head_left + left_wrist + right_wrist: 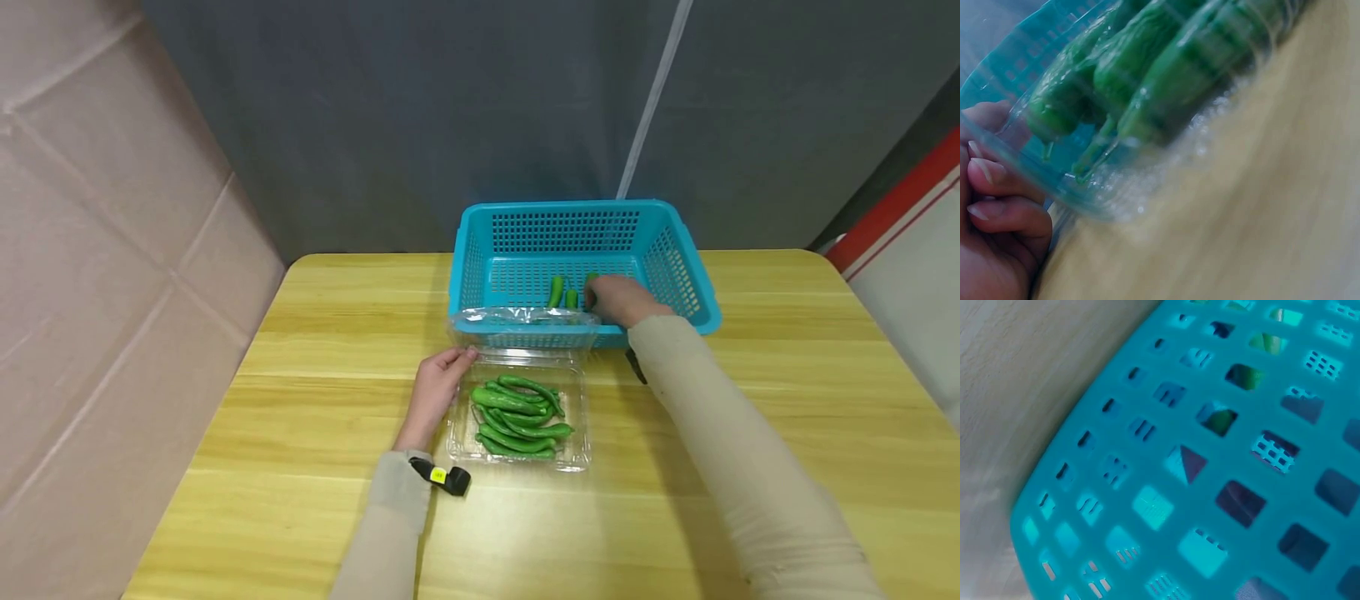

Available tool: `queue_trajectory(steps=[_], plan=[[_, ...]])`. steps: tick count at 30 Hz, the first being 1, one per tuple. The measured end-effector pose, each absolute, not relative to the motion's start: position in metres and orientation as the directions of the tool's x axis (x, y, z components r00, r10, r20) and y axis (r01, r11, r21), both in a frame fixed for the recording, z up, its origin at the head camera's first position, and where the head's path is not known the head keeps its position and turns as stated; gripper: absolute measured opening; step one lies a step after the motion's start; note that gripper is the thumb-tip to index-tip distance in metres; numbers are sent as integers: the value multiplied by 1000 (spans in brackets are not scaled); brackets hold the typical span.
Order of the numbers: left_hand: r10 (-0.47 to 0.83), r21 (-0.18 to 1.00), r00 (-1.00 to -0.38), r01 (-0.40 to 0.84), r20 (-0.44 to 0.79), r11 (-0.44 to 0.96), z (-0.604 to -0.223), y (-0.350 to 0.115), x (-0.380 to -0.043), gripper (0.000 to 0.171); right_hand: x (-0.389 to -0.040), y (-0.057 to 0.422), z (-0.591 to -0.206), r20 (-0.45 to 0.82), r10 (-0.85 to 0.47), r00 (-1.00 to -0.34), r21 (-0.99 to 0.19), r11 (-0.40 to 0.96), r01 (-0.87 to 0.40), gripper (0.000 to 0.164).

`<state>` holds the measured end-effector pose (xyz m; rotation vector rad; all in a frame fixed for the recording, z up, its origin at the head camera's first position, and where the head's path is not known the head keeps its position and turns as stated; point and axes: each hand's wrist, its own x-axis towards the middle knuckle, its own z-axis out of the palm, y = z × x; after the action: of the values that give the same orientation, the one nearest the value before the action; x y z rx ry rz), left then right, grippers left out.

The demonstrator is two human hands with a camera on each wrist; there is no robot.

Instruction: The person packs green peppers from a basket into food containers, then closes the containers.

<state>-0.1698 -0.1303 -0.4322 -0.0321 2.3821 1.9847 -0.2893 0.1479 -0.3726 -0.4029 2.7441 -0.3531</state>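
Observation:
Several long green chili peppers (517,417) lie heaped in a clear plastic clamshell container (461,450) on the table. My left hand (438,387) pinches the container's upper left corner, by the raised lid (525,342). In the left wrist view its fingers (1010,219) curl at the clear wall, peppers behind it. Past the lid stands a blue perforated basket (480,217) holding a few more peppers (556,292). Inside the basket my right hand (618,300) grips a green pepper (592,276), mostly hidden by the hand. Basket mesh (1197,500) fills much of the right wrist view.
The wooden table (315,400) carries the container and basket. A dark grey covering (420,125) rises behind the table. On the left is a pale padded wall (112,250); a red and white panel (900,217) stands at the right.

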Motion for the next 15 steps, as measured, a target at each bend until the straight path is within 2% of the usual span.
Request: queue_trajectory(steps=[11, 15], plan=[[6, 982, -999, -51, -53, 182, -433, -130, -171, 26, -283, 154, -364, -150, -282, -948, -304, 925, -227, 4], [16, 982, -999, -43, -47, 185, -432, -131, -171, 26, -282, 154, -360, -100, -278, -955, -340, 912, -230, 16]])
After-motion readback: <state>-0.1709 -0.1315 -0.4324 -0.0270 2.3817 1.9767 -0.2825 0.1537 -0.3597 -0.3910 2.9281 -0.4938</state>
